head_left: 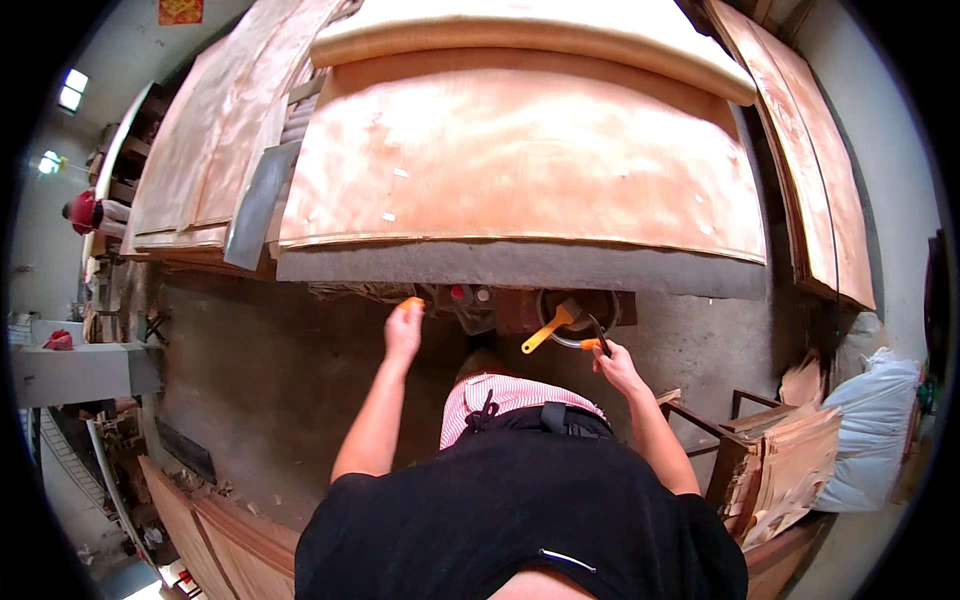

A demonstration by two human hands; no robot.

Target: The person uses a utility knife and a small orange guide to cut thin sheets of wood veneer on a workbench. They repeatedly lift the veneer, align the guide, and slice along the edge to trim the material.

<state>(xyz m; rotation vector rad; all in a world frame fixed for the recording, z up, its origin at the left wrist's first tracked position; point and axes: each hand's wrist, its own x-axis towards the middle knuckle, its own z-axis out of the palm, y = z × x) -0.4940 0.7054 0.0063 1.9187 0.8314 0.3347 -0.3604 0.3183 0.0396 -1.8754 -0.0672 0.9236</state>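
My left hand (403, 332) is raised just in front of the bench edge, its fingers closed together. Bright orange shows at its fingertips; whether this is a finger cover or a held piece, I cannot tell. My right hand (617, 366) is closed around a thin, dark, slightly curved tool (602, 337), its kind unclear, with orange at those fingertips too. Beside it a round metal pot (612, 303) sits below the bench edge. A flat brush with a yellow handle (540, 336) lies across the pot's rim, bristles inward.
A wood veneer sheet (520, 150) covers the bench ahead, with a rolled sheet (540, 38) at its far side. Veneer stacks (205, 150) stand left and right. Bottles (459, 294) sit under the bench edge. A wooden frame and white sack (870, 430) are at right; another person (84, 212) is far left.
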